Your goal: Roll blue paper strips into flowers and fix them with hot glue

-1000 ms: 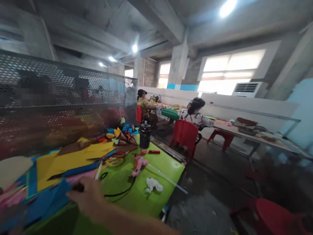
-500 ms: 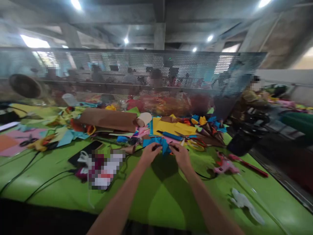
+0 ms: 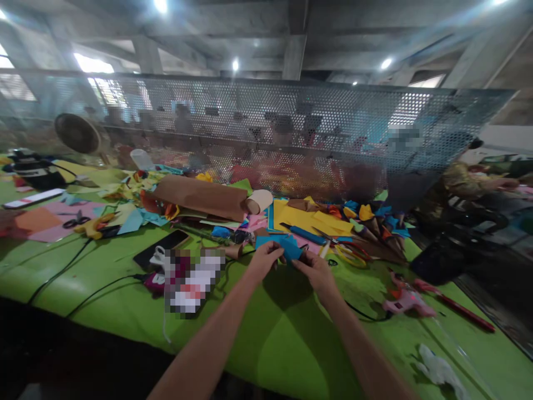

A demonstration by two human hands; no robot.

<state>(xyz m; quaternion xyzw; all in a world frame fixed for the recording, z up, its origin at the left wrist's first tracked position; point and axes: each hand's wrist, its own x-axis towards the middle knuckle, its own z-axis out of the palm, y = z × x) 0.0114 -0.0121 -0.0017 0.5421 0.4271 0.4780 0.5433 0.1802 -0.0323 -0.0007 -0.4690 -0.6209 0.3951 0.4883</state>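
Blue and folded, the paper scrap point(image 3: 285, 245) sits between both hands, just above the green desk point(image 3: 270, 344). The left hand point(image 3: 263, 258) pinches the scrap's left edge, thumb and fingers closed on it. The right hand point(image 3: 317, 272) grips the right edge the same way. Just behind them lie a yellow sheet point(image 3: 306, 218), scissors point(image 3: 352, 254) with red and yellow handles, and a brown roll point(image 3: 200, 195). A pink glue gun point(image 3: 402, 300) rests to the right, well apart from the hands, and a dark phone point(image 3: 162, 248) lies to the left. A perforated metal screen point(image 3: 266, 128) stands along the desk's far side.
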